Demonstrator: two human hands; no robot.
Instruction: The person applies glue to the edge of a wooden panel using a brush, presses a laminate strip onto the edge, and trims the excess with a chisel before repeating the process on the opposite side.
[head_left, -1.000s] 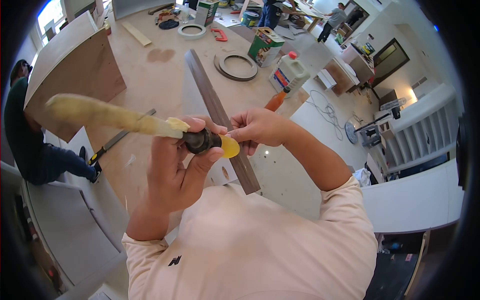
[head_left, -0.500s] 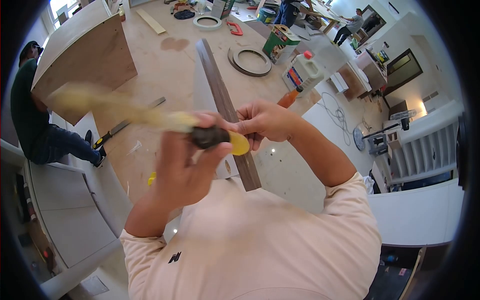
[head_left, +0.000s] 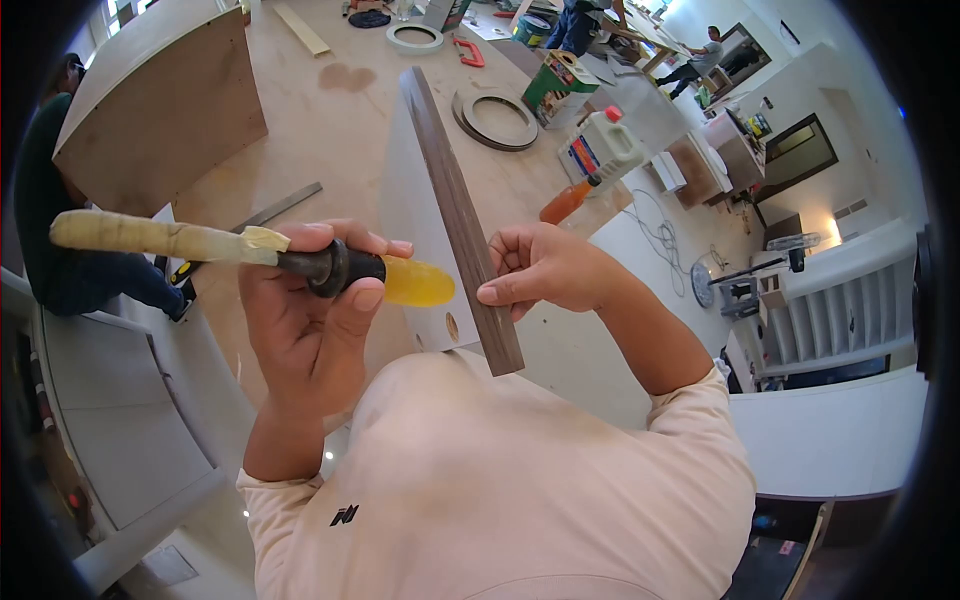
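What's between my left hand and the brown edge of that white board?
In the head view, the yellow tool end sticks out from your left hand toward the brown edge, with the white board showing behind it.

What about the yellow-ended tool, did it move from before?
Yes, the yellow-ended tool moved left in the view, judged against the coil lying on the worktop.

Pale wall [head_left: 872, 130], dark-framed opening [head_left: 797, 157], warm light [head_left: 833, 232], curved white furniture [head_left: 830, 435], perhaps a window [head_left: 103, 18]
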